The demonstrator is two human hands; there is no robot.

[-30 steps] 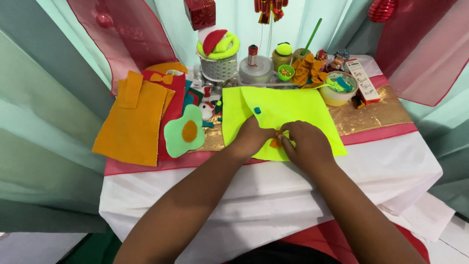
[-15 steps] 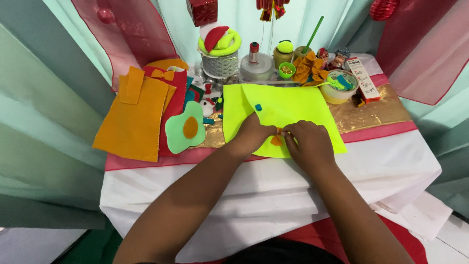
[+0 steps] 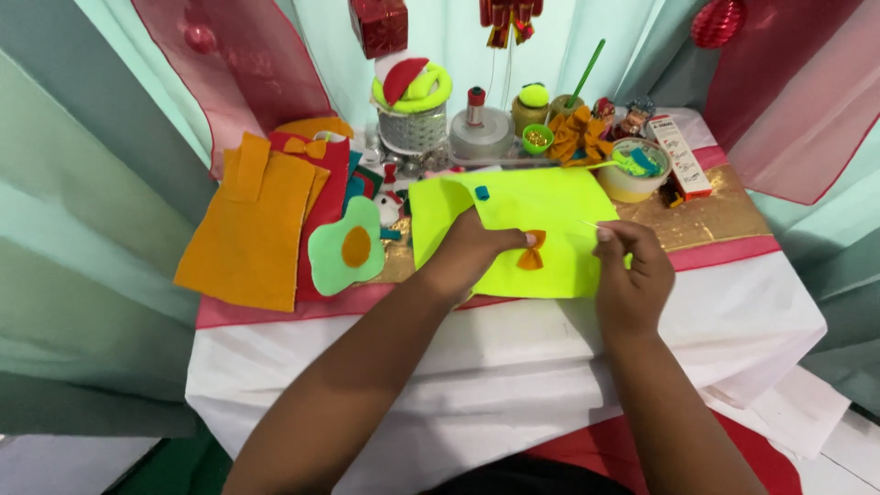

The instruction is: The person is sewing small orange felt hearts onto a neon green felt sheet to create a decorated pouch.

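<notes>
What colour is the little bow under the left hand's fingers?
Orange, on the yellow-green felt sheet; the bow shows best in the head view.

We count two hands on the table, the left hand and the right hand, one lime-green felt sheet and one orange felt bow. We also count one large orange felt piece and one egg-shaped felt cutout.

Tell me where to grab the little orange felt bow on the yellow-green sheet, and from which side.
Pinch the orange bow at its narrow middle knot, coming from above and from its right, probably. It lies flat on the yellow-green sheet, and the left hand already touches its left wing, leaving the right side free.
</notes>
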